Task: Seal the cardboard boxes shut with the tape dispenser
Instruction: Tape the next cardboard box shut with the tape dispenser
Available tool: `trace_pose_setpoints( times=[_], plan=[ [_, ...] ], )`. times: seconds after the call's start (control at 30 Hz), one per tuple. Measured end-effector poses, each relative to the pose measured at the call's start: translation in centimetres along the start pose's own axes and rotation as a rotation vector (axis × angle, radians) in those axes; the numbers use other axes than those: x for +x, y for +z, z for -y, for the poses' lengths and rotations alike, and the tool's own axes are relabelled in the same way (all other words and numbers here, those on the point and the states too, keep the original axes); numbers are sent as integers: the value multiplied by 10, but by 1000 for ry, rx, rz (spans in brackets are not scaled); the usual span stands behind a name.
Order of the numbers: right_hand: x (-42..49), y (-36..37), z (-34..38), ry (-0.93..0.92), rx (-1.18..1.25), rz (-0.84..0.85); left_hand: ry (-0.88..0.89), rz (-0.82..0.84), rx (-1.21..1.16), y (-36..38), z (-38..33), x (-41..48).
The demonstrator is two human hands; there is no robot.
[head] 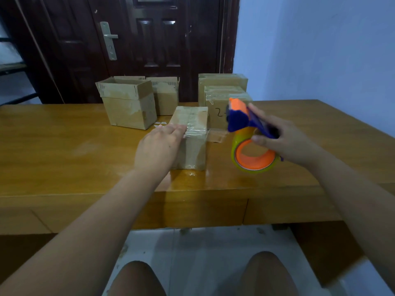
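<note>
Item: small closed brown cardboard box (192, 151), the landmark for this entry, on the yellow-brown wooden surface (74, 146).

Hands: left hand (159, 146) lay flat on the box's near top edge, fingers straight, pressing clear tape down. Right hand (284, 142), just right of the box, gripped the blue-and-orange tape dispenser (241, 118), which was lifted off the surface. A strip of clear tape (215, 135) ran uncut from the box's right edge towards the dispenser.

Progress, judged: this box was mid-seal, the strip still to be cut and smoothed.

Count:
- Tape dispensers: one.
- Open-flapped cardboard boxes, behind and left of the landmark: two, a larger front one (130, 110) and another behind it (166, 99), both apparently still to be sealed.
- Taped boxes stacked behind and right: at least two (exact number unclear), a rear one (222, 82) and a front one marked "2" (218, 116), seemingly finished.
</note>
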State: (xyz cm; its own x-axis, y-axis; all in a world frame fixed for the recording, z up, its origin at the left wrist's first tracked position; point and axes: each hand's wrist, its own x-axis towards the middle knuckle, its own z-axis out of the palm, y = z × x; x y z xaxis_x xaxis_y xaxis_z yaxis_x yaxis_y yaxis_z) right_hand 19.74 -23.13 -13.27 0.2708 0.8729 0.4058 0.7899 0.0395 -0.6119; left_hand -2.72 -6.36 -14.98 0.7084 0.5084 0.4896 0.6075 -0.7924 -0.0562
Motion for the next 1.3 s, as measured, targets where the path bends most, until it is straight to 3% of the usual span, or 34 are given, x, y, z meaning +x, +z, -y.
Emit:
trace_pose_setpoints(
  times=[0.07, 0.2, 0.6, 0.7, 0.83, 0.97, 1.1, 1.3],
  plan=[
    [-5, -4, -2, 25, -57, 20, -8, 14, -12, 0, -2, -1],
    [-7, -2, -2, 21, -403, 180, -42, 26, -36, 3, -3, 0],
    [36, -12, 56, 71, -699, 450, -81, -66, -73, 4, -13, -2],
    [50, -14, 69, 105, -699, 517, -3, -88, 52, 5, -23, 3],
    [65, -16, 78, 139, -714, 587, 158, -85, -152, 11, -40, 5],
    [77, -17, 81, 204, -648, 659, 80, -144, -253, 15, -47, 6],
    [77, -7, 70, 288, -621, 781, 157, -61, -83, 16, -49, 3],
    [49, -19, 22, 540, 84, 772, 203, 55, -136, 1, -33, 11]
  ],
)
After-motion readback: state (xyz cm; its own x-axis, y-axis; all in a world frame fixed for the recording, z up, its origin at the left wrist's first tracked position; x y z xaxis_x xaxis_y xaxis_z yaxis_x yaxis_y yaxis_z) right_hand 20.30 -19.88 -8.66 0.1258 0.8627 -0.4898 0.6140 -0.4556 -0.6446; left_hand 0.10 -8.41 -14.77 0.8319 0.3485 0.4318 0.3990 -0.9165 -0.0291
